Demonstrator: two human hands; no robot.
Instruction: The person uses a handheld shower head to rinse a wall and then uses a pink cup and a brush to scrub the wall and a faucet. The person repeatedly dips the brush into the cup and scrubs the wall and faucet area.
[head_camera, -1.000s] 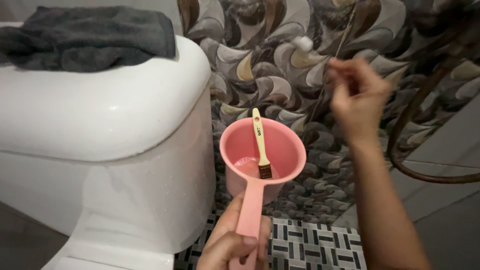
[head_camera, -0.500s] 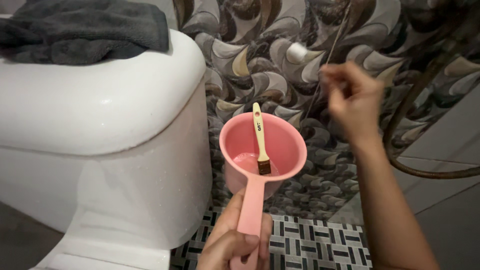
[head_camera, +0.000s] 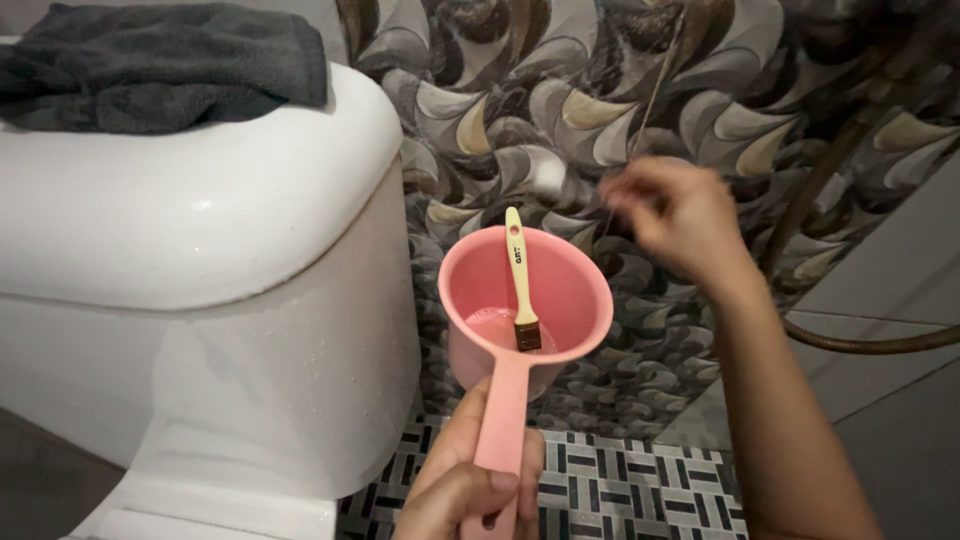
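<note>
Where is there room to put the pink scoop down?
The toilet tank lid has a bare white patch in front of the dark towel. The patterned floor tiles right of the toilet base also look free. Between the pink scoop in the left hand and the right hand it is crowded.

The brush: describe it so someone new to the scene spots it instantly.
Right of the white toilet tank, the left hand holds a pink dipper by its handle. The brush stands inside, dark bristles down in the liquid: the only cream-handled thing there.
</note>
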